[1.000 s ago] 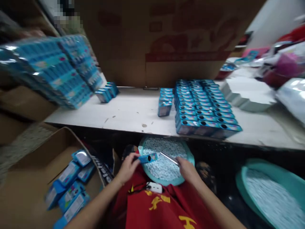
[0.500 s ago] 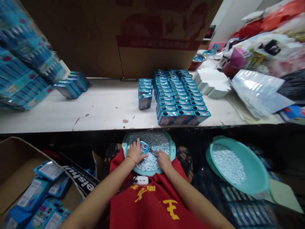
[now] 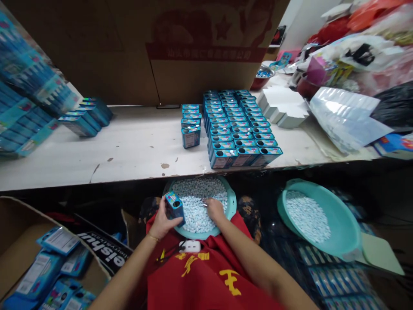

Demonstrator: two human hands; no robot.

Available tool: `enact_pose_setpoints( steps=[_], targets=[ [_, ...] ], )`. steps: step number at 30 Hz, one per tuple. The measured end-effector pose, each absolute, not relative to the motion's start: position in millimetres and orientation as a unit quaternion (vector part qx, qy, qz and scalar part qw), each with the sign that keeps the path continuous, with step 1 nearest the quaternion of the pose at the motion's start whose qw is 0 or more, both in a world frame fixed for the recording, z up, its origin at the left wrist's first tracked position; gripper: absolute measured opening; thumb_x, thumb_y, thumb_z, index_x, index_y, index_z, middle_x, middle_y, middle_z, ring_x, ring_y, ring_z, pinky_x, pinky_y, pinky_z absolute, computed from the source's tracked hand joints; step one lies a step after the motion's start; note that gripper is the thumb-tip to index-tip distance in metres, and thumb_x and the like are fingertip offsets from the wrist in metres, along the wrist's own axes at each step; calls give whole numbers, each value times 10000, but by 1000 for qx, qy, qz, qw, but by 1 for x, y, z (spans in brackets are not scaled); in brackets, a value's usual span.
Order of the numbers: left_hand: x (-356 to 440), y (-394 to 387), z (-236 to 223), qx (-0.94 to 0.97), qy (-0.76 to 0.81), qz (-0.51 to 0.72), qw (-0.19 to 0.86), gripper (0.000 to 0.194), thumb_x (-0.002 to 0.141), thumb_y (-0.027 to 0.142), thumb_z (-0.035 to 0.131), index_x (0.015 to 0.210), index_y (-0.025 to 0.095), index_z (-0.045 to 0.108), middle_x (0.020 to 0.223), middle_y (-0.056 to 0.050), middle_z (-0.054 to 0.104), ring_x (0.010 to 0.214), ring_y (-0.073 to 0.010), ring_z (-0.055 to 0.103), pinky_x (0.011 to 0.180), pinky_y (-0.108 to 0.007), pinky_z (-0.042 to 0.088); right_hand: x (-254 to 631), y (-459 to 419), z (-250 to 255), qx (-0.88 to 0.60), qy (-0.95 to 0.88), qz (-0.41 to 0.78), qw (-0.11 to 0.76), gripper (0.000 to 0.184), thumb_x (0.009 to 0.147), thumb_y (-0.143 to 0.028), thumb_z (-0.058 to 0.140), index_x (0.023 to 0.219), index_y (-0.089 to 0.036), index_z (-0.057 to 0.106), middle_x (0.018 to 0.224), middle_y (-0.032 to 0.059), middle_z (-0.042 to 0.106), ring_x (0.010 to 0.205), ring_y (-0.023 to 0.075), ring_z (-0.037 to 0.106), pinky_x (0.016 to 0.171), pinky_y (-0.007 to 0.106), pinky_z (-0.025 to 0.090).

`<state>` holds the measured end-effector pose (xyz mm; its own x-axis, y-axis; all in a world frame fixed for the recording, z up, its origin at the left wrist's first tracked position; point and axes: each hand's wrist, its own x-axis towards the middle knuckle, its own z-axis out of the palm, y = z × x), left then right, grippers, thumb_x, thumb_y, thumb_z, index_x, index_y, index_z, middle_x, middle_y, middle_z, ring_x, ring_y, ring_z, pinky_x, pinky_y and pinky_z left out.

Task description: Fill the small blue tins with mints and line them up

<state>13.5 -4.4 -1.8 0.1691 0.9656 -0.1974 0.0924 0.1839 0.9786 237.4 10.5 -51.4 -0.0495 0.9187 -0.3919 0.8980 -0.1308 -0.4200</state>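
My left hand is closed around a small blue box. The box is upright but tilted, with a dark round spot on its top, and it is over the left side of a turquoise basin. Small pale candies that look like mints fill the basin. Among them, near the middle, my right hand is closed on a small metal tool. Only a shiny bit of that tool shows; my fingers and the candies hide the rest, so its kind is unclear.
Rows of blue boxes stand on the white table, beside a shorter row. A cardboard carton at lower left holds more boxes. On the right is another turquoise basin of candies. A large carton stands behind.
My left hand has moved left with the box and turned it more upright. The metal tool has come away from the box, and its end is now down among the candies.
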Motion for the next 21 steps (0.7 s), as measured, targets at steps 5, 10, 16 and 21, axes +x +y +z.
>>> enact_pose_setpoints(
  steps=[5, 10, 16, 21],
  targets=[
    [3, -7, 6, 329, 465, 431, 700, 726, 577, 227, 654, 1217, 251, 313, 1197, -79, 466, 1093, -258, 444, 940, -412, 339, 216, 27, -68, -663, -652, 357, 83, 331, 781, -178, 395, 1038, -220, 600, 1040, 17, 617, 941, 156, 543, 780, 228, 394],
    [3, -7, 7, 266, 441, 409, 753, 628, 600, 327, 628, 1173, 213, 397, 1093, -94, 543, 1022, -255, 500, 887, -426, 381, 244, 27, -45, -644, -646, 387, 134, 314, 754, -167, 427, 992, -218, 625, 928, 3, 658, 839, 150, 580, 709, 229, 424],
    [30, 6, 8, 442, 488, 396, 640, 763, 512, 214, 688, 1203, 216, 363, 1160, -81, 491, 1063, -244, 468, 945, -386, 320, 279, 24, 23, -590, -681, 395, 179, 304, 739, -187, 432, 956, -206, 644, 835, 9, 670, 733, 142, 580, 662, 221, 412],
    [37, 18, 10, 642, 464, 309, 526, 776, 494, 96, 599, 1228, 165, 356, 1272, -89, 380, 1204, -261, 298, 1024, -379, 184, 278, 26, 79, -561, -756, 323, 94, 303, 739, -181, 413, 919, -241, 650, 874, 4, 660, 821, 152, 567, 666, 210, 384]
  ],
)
